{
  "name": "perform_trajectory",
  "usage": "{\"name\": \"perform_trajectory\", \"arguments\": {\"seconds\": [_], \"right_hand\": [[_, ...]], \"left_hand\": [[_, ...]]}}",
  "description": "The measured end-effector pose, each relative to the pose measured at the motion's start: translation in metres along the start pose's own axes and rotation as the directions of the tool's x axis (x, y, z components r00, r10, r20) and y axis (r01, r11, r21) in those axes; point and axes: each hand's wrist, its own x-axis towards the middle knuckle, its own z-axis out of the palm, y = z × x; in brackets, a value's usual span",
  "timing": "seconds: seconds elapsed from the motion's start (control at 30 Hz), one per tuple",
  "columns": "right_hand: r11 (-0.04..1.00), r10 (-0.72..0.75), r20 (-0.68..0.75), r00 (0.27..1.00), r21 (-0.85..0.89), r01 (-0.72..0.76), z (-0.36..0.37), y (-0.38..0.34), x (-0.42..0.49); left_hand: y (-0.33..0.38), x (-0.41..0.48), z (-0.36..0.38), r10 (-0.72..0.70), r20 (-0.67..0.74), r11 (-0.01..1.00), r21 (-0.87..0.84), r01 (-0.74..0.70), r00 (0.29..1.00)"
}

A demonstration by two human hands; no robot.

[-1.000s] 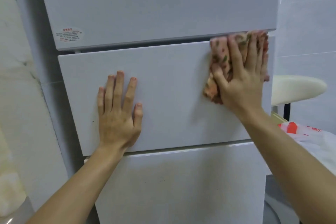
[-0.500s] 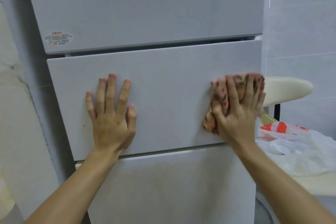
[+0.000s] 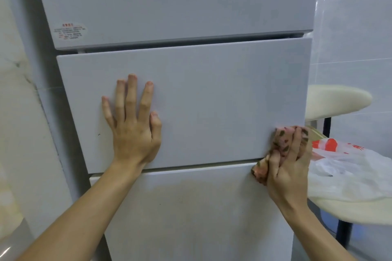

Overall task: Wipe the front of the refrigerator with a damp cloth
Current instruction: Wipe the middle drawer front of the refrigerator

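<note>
A white refrigerator fills the view, with a top door, a middle drawer front and a lower door. My left hand lies flat with straight fingers on the left part of the middle drawer front. My right hand presses a pink patterned cloth against the drawer's lower right corner, fingers bent over the bunched cloth. The cloth spans the seam between the drawer and the lower door.
A warning sticker sits low on the left of the top door. Right of the refrigerator stand cream-coloured round seats on dark legs, one holding a white and red plastic bag. Tiled walls flank both sides.
My right hand has slid the cloth down the right side of the middle drawer front, from its top edge to its bottom edge. My left hand has stayed flat on the drawer.
</note>
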Motion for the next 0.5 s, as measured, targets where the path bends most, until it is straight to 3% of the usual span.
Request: {"name": "perform_trajectory", "arguments": {"seconds": [0.1, 0.17, 0.27, 0.33, 0.37, 0.43, 0.5], "right_hand": [[0.998, 0.002, -0.002, 1.000, 0.062, -0.002, -0.012, -0.028, 0.008], [0.984, -0.129, -0.004, 0.992, 0.125, 0.129, -0.012, -0.065, 0.006], [0.924, -0.352, 0.107, 0.930, 0.198, 0.327, -0.004, -0.124, -0.005], [0.909, -0.391, 0.216, 0.895, 0.245, 0.338, 0.001, -0.158, -0.011], [0.906, -0.392, 0.263, 0.882, 0.275, 0.321, 0.003, -0.171, -0.014], [0.890, -0.412, 0.337, 0.847, 0.346, 0.296, 0.004, -0.187, -0.018], [0.866, -0.445, 0.403, 0.799, 0.420, 0.270, 0.003, -0.192, -0.017]], "left_hand": [[0.020, -0.002, -0.009, -0.022, 0.049, 0.997, -0.077, 0.025, 0.999], [0.039, -0.004, -0.021, 0.070, 0.092, 0.976, -0.210, -0.050, 0.993], [0.062, -0.006, -0.048, 0.193, 0.136, 0.897, -0.426, -0.118, 0.972], [0.075, -0.005, -0.069, 0.124, 0.322, 0.727, -0.673, 0.135, 0.939], [0.081, -0.004, -0.081, 0.073, 0.453, 0.540, -0.767, 0.347, 0.888], [0.081, -0.002, -0.093, -0.018, 0.632, 0.236, -0.750, 0.618, 0.774], [0.071, 0.003, -0.099, -0.133, 0.658, 0.214, -0.712, 0.669, 0.742]]}}
